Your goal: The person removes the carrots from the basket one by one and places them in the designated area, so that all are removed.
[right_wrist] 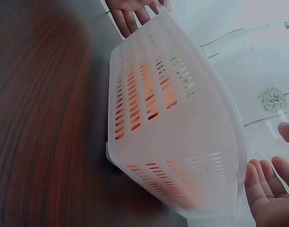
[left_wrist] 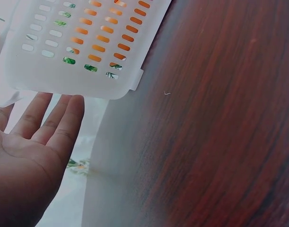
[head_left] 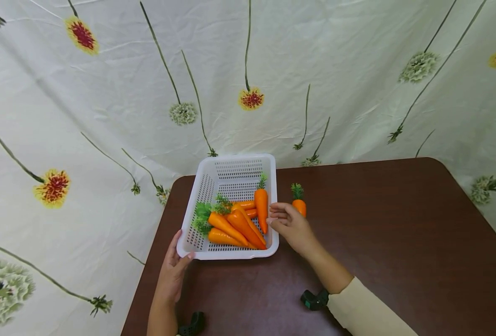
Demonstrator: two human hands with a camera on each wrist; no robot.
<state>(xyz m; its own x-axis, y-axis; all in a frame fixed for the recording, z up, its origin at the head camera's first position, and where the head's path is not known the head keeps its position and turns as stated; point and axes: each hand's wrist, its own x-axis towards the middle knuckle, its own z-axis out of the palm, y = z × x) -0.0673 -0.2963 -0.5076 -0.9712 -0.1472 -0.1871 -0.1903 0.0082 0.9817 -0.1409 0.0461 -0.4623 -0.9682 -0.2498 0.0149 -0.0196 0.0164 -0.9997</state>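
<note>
A white plastic basket (head_left: 236, 254) with slotted walls stands on the dark table, holding several orange carrots (head_left: 241, 224) with green tops. My left hand (head_left: 174, 275) grips its near left corner, thumb over the rim and fingers along the outside. In the left wrist view those fingers (left_wrist: 71, 123) reach up to the basket wall. By the right rim is my right hand (head_left: 294, 231), its fingers loosely bent and holding nothing. One carrot (head_left: 299, 206) lies on the table just beyond that hand, its lower part hidden behind it.
The brown wooden table (head_left: 382, 224) extends to the right of the basket. Behind and to the left hangs a pale cloth (head_left: 117, 102) printed with flowers. Each wrist wears a small black device, such as the right wrist camera (head_left: 314, 299).
</note>
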